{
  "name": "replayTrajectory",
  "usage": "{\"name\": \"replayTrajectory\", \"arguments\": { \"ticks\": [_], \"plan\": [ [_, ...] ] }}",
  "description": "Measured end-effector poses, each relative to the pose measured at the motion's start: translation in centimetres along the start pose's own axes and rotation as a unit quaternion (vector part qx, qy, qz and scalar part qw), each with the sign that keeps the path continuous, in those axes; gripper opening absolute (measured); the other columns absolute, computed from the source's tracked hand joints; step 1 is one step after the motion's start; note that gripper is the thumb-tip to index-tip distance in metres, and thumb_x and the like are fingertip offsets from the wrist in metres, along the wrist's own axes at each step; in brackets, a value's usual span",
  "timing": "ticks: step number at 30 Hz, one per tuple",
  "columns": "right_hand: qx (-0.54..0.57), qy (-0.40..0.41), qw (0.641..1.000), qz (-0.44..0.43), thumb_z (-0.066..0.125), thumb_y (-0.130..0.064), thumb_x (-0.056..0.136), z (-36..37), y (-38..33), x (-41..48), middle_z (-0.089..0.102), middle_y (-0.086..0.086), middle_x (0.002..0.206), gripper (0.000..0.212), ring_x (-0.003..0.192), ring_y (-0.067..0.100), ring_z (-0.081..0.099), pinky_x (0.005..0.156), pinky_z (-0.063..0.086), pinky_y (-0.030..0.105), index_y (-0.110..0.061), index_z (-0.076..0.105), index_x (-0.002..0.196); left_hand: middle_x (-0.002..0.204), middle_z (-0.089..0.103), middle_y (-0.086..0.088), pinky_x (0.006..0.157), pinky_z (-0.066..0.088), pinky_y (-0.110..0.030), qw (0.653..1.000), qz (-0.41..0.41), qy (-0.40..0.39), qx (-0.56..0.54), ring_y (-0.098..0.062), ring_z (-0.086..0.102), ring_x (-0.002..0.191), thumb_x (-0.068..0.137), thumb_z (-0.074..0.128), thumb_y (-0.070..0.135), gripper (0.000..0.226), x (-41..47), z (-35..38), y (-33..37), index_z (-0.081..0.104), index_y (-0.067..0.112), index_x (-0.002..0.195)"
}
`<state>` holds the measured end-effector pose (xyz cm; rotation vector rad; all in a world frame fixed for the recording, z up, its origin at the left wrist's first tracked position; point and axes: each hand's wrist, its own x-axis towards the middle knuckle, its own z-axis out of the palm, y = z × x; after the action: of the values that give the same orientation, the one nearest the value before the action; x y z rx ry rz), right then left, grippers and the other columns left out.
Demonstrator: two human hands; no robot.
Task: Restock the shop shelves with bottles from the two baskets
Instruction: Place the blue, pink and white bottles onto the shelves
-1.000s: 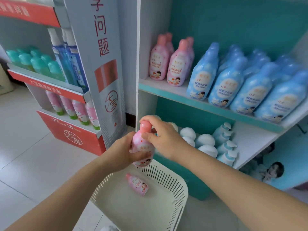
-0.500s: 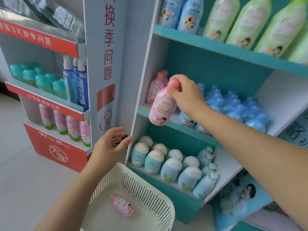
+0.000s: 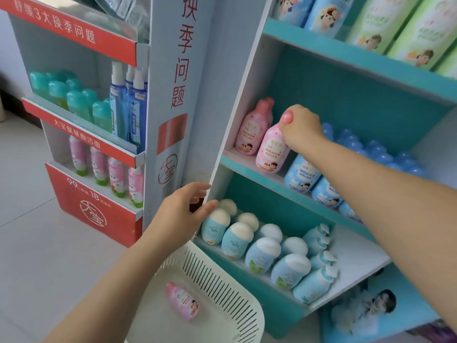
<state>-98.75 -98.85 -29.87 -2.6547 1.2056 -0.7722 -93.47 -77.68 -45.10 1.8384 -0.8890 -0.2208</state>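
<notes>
Left hand: fingers loose, apart, empty, beside the side panel.
Basket: at 6 o'clock; 1 pink bottle lies inside, awaiting shelving.
Held bottle: tilted onto the middle shelf, at 3 o'clock of matching pink bottles, grouped by colour.
Right hand: curled over its cap to steer it.

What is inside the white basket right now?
One pink bottle lies on its side on the floor of the white basket. The left forearm covers the basket's left part, and the frame cuts off its near end.

glossy plastic pink bottle; slotted, seemingly matt plastic basket
</notes>
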Motion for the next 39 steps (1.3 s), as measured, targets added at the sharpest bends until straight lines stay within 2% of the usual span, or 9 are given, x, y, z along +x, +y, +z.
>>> {"name": "replayTrajectory", "arguments": {
  "ticks": [5, 14, 17, 20, 22, 25, 32, 35, 39],
  "plan": [
    [-0.051, -0.014, 0.999, -0.013, 0.038, -0.014, 0.098, 0.8, 0.6, 0.1, 0.045, 0.02, 0.133, 0.033, 0.116, 0.034, 0.049, 0.088, 0.039, 0.031, -0.001, 0.053, 0.124, 0.113, 0.061, 0.011, 0.094, 0.046, -0.027, 1.0, 0.0, -0.002, -0.003, -0.005, 0.056, 0.105, 0.084, 0.061, 0.039, 0.041, 0.4, 0.4, 0.0, 0.054, 0.027, 0.123],
    [-0.087, -0.035, 0.996, -0.01, 0.043, -0.008, 0.094, 0.6, 0.9, 0.1, 0.04, 0.019, 0.134, 0.035, 0.115, 0.033, 0.049, 0.089, 0.039, 0.03, -0.003, 0.048, 0.129, 0.118, 0.061, 0.008, 0.093, 0.045, -0.026, 1.0, 0.004, -0.01, 0.0, -0.007, 0.055, 0.106, 0.086, 0.059, 0.038, 0.041, 0.3, 0.8, 0.0, 0.052, 0.026, 0.125],
    [-0.061, 0.033, 0.997, -0.036, 0.045, -0.008, 0.091, 0.4, 0.7, -1.6, 0.036, 0.013, 0.133, 0.036, 0.118, 0.032, 0.042, 0.094, 0.035, 0.03, -0.009, 0.05, 0.127, 0.113, 0.06, 0.01, 0.089, 0.042, -0.022, 1.0, 0.0, -0.015, -0.001, -0.007, 0.055, 0.103, 0.087, 0.058, 0.038, 0.041, 0.0, 0.4, -0.4, 0.053, 0.025, 0.125],
    [-0.03, 0.103, 0.986, -0.131, 0.046, -0.003, 0.086, 1.4, 0.3, -5.6, 0.039, 0.012, 0.13, 0.039, 0.12, 0.031, 0.037, 0.098, 0.027, 0.028, -0.012, 0.053, 0.124, 0.111, 0.059, 0.01, 0.087, 0.039, -0.021, 0.999, -0.013, -0.023, 0.02, -0.006, 0.054, 0.101, 0.088, 0.057, 0.038, 0.04, -0.3, -0.1, -1.3, 0.053, 0.023, 0.125],
    [0.01, 0.062, 0.981, -0.184, 0.052, -0.002, 0.083, 3.7, 0.3, -9.2, 0.041, 0.012, 0.127, 0.039, 0.119, 0.03, 0.038, 0.098, 0.03, 0.031, -0.011, 0.055, 0.121, 0.116, 0.06, 0.006, 0.089, 0.041, -0.024, 0.998, -0.025, -0.033, 0.042, -0.008, 0.055, 0.103, 0.088, 0.058, 0.037, 0.041, -0.4, -0.3, -2.4, 0.053, 0.022, 0.126],
    [0.058, -0.076, 0.978, -0.185, 0.055, -0.006, 0.086, 9.2, 1.0, -14.1, 0.042, 0.008, 0.122, 0.038, 0.118, 0.024, 0.039, 0.096, 0.036, 0.032, -0.011, 0.053, 0.124, 0.12, 0.059, 0.002, 0.092, 0.044, -0.028, 0.992, -0.039, -0.073, 0.094, -0.011, 0.056, 0.106, 0.088, 0.058, 0.037, 0.041, -1.2, -0.7, -4.9, 0.052, 0.022, 0.126],
    [0.088, -0.337, 0.937, -0.039, 0.06, -0.024, 0.087, 23.0, 3.6, -22.3, 0.037, 0.003, 0.128, 0.045, 0.121, 0.021, 0.042, 0.095, 0.036, 0.031, -0.017, 0.046, 0.129, 0.112, 0.063, 0.003, 0.083, 0.044, -0.023, 0.974, -0.056, -0.103, 0.191, -0.011, 0.06, 0.099, 0.087, 0.058, 0.039, 0.036, -2.7, -0.7, -12.2, 0.057, 0.023, 0.12],
    [0.084, -0.387, 0.918, 0.021, 0.052, -0.032, 0.088, 27.9, 4.9, -24.0, 0.039, 0.005, 0.131, 0.045, 0.123, 0.022, 0.042, 0.099, 0.036, 0.031, -0.017, 0.046, 0.13, 0.121, 0.059, 0.005, 0.086, 0.043, -0.022, 0.955, -0.018, -0.171, 0.242, -0.01, 0.057, 0.103, 0.088, 0.056, 0.04, 0.039, -2.8, 0.6, -14.6, 0.054, 0.026, 0.124],
    [0.079, -0.425, 0.9, 0.059, 0.039, -0.049, 0.085, 33.3, 7.1, -25.3, 0.044, 0.008, 0.127, 0.06, 0.12, 0.024, 0.041, 0.1, 0.034, 0.03, -0.01, 0.046, 0.131, 0.119, 0.06, 0.003, 0.086, 0.042, -0.019, 0.961, -0.027, -0.152, 0.231, -0.011, 0.058, 0.102, 0.088, 0.056, 0.038, 0.041, -2.8, 2.5, -18.5, 0.055, 0.021, 0.125]
  ]
}}
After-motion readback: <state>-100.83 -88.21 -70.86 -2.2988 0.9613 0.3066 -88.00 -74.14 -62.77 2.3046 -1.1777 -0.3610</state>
